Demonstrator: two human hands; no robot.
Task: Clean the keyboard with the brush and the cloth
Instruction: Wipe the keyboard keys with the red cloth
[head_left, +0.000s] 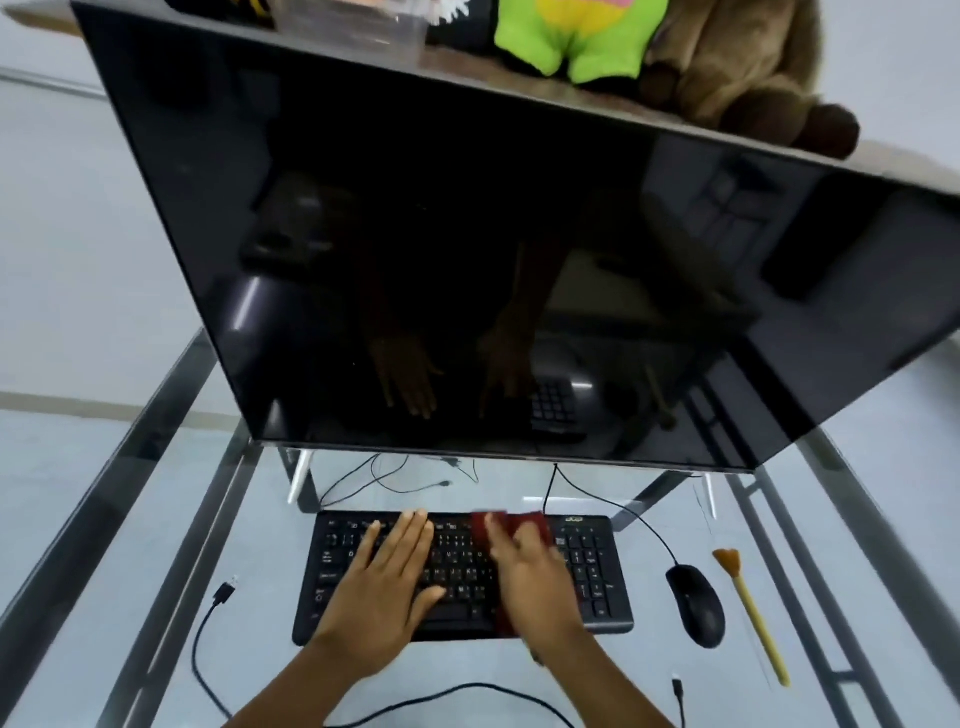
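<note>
Wipe step judged in hand. The keyboard (462, 571) lies flat on the glass desk (156, 545), long axis running left to right across the view, just in front of the monitor (467, 234).

The left hand (387, 587) is laid flat on the left-centre keys, fingers spread slightly and pointing toward the monitor; nothing is held, and the board appears to be steadied by it. The right hand (530, 577) is pressed down on the red cloth (519, 525), which is trapped between palm and keys right of centre (motion blur here, so whether the fingers pinch the fabric or only lie flat on it cannot be told). Cloth edges are seen past the fingertips at the top row and under the wrist at the near edge.

The number pad, right of the cloth, is left uncovered; that direction lies along the board's long axis, and the right hand is the nearer one.

The brush (748, 613) lies on the desk well to the right, beyond the mouse (696, 605), bristles toward the monitor, handle toward the person, roughly crosswise to the keyboard's axis. Untouched now. It is nearer the right hand, so the cloth would have to be released first if brushing is still wanted.
</note>
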